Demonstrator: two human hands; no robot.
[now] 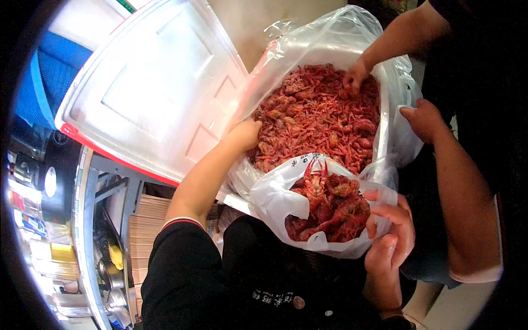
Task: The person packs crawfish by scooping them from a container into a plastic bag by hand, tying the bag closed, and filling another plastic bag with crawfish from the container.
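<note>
Head view: right hand point(400, 234) grips the soft, likely heavy bag point(273, 199), best rim-held; left hand point(245, 134) hides its hold.

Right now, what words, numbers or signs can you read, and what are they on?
"jia zhou": small white letters on the black top; the rest of that line is blurred.
White characters beside it: too blurred to read surely.
Dark marks on the white plastic bag: too blurred.
White oval label at far left: too small.
</note>
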